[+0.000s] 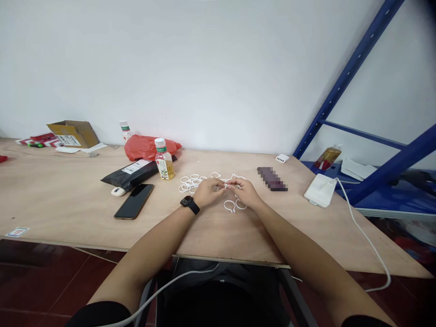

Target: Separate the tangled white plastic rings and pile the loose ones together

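Observation:
My left hand (208, 191) and my right hand (244, 191) meet fingertip to fingertip over the table, both closed in a pinch. A small white piece shows between them; it looks like part of a white plastic ring, mostly hidden by the fingers. Several white rings with small tabs, such as this white ring (185, 180), lie in a loose group left of and behind my left hand. Nearer to me, beneath my right hand, another white ring (229, 206) rests flat beside one partly covered. More rings lie just behind my right hand.
On the left are a phone (134, 201), a white oval case (118, 191), a black parcel (136, 173), a red bag (143, 146), a drink bottle (164, 160) and an open carton (73, 135). A blurred dark object (271, 179) and a corded white power bank (320, 190) lie right, near a blue metal frame (347, 77).

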Demonstrator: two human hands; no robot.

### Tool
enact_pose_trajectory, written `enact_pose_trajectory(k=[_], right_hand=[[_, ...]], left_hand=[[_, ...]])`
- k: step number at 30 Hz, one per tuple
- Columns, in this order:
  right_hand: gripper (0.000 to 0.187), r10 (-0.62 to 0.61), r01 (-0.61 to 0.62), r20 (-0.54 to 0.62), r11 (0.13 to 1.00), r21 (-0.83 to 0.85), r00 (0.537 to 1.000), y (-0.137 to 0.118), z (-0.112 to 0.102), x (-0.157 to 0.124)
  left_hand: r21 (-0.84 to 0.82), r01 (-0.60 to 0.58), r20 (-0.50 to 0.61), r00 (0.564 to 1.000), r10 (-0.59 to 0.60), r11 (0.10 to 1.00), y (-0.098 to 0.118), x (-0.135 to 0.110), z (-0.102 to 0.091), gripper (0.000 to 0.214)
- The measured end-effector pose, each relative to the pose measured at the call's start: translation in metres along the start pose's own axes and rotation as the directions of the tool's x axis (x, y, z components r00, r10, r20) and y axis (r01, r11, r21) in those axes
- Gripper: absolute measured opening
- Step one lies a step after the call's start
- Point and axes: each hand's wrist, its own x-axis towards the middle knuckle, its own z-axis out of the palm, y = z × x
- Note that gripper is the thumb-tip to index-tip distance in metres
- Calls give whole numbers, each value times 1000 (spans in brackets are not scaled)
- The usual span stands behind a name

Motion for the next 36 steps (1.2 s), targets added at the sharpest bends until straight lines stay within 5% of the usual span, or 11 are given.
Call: enact_pose_trajectory(k=[6, 12, 27, 32, 36], right_hand=[[29, 47, -50, 18, 970, 237, 999, 6, 1, 4], [26, 29, -37, 36, 971, 237, 999, 3, 2, 1], [26, -10, 12, -9, 983, 184, 1000, 19, 12, 5], [28, -37, 34, -43, 998, -58, 998, 15, 5, 2], [23, -94, 86, -8, 941, -327, 996, 20, -3, 4]], left_hand=[[-358, 188, 71, 982, -174, 914, -3, 1, 6, 31], [-522, 250, 103, 967, -231, 816, -11, 3, 14, 37], [-163, 98, -4, 995, -100, 982, -3, 4, 6, 25], [218, -11, 17, 1000, 7, 976, -4, 5, -13, 15], [504, 74, -10, 997, -80, 861, -21, 6, -28, 13]])
